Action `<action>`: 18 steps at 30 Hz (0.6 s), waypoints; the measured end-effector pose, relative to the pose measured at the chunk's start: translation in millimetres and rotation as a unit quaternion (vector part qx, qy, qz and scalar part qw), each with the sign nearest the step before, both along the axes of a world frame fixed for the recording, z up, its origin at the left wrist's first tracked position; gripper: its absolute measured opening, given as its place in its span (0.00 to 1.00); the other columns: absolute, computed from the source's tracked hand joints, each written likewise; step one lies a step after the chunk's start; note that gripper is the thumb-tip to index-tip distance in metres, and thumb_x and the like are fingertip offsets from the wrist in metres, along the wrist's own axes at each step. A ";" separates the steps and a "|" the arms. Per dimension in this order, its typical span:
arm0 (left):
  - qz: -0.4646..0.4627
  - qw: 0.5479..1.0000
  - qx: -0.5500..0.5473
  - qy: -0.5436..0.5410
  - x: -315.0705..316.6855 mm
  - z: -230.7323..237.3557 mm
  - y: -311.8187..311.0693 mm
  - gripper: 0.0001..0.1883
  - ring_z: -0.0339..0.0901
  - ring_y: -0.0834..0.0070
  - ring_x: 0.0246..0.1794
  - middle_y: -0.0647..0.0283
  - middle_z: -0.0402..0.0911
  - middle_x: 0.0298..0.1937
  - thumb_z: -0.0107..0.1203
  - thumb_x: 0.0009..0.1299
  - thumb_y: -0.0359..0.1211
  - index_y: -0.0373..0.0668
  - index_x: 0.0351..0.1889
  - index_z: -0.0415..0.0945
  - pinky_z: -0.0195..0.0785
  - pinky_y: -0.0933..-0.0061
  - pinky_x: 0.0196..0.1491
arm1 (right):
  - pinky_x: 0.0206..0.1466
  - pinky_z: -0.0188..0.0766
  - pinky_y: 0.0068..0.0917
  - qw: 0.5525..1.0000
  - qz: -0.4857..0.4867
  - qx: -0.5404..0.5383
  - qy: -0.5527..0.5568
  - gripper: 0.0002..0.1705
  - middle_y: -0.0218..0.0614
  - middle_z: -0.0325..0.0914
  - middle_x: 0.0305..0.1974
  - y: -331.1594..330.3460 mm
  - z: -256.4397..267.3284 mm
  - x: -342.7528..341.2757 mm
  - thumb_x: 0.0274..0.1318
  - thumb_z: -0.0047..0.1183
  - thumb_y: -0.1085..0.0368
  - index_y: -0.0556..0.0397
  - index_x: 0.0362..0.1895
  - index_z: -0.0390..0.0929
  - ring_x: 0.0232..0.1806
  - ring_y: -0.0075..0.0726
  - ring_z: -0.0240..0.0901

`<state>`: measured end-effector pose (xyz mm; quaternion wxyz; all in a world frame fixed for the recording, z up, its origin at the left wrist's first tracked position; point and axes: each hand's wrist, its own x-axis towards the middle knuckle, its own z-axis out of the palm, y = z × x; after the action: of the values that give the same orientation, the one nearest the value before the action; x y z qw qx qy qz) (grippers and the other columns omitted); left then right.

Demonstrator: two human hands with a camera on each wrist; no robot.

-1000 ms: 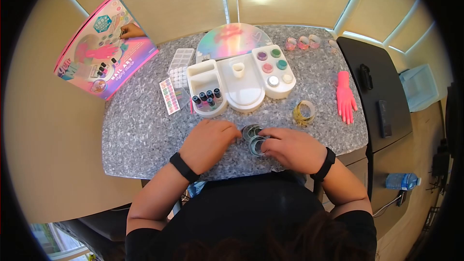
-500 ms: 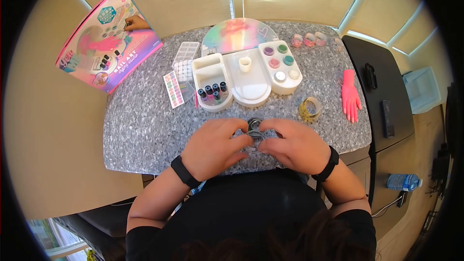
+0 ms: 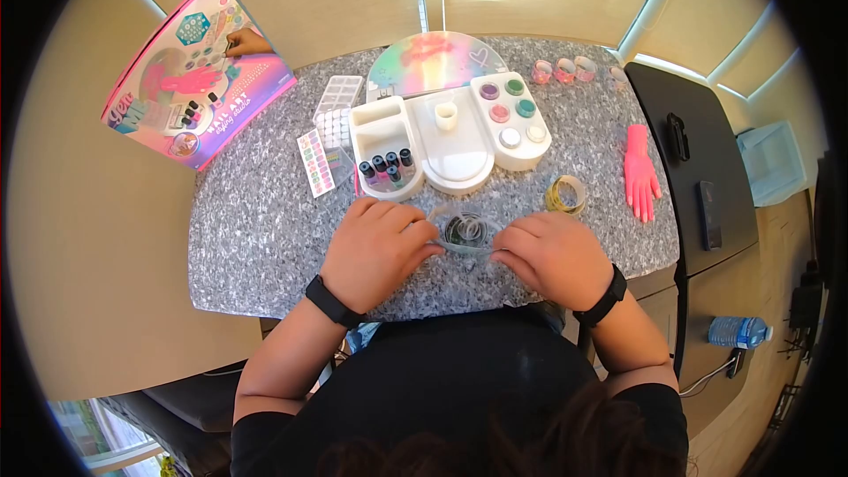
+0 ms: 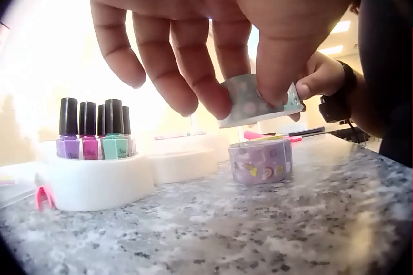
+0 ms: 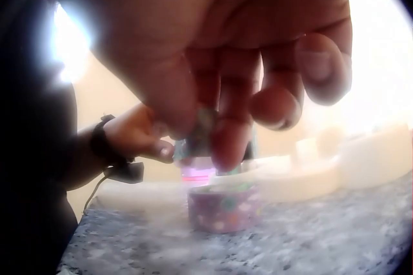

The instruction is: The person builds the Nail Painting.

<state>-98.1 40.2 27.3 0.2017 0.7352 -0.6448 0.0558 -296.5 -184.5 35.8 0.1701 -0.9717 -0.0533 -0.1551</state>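
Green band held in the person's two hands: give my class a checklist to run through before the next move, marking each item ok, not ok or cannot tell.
1. Left hand pinches the green band: ok.
2. Right hand pinches it too: ok.
3. Green band held up off the purple band: ok.
4. Table beneath clear: not ok, the purple band sits there.
5. Polish bottles upright in the white tray, capped: ok.
6. Any loose end on the green band: cannot tell.

A black short-sleeved top [image 3: 450,367] fills six o'clock in the head view, its left sleeve [image 3: 265,420] toward seven. Plain black wristbands [image 3: 334,300] carry dark, boxy units [image 5: 126,172] underneath. Blue cloth [image 3: 360,336] peeks out at seven; hair strands [image 3: 503,433] hang near six.
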 end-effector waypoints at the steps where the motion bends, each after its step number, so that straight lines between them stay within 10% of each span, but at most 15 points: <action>1: 0.003 1.000 0.003 -0.007 1.0 -1.1 0.0 0.12 0.85 0.67 0.53 0.72 0.88 0.48 0.76 0.69 0.43 0.54 0.46 0.87 0.71 0.58 0.61 | 0.46 0.80 0.43 1.000 -0.008 -0.008 -0.004 0.10 0.32 0.83 0.38 -0.9 -0.3 -0.1 0.67 0.69 0.56 0.45 0.46 0.85 0.42 0.46 0.84; 18: 0.135 0.987 0.064 0.060 -16.7 -6.8 8.2 0.14 0.86 0.64 0.32 0.66 0.91 0.29 0.73 0.75 0.47 0.50 0.33 0.93 0.73 0.60 0.51 | 0.43 0.80 0.51 0.979 -0.151 0.002 0.134 0.13 0.40 0.85 0.31 4.9 -0.9 -11.4 0.68 0.68 0.55 0.50 0.33 0.87 0.38 0.55 0.86</action>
<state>-114.9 48.3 20.5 0.1836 0.8290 -0.5282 -0.0031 -307.9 -179.6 34.9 0.1521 -0.9802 0.1178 -0.0476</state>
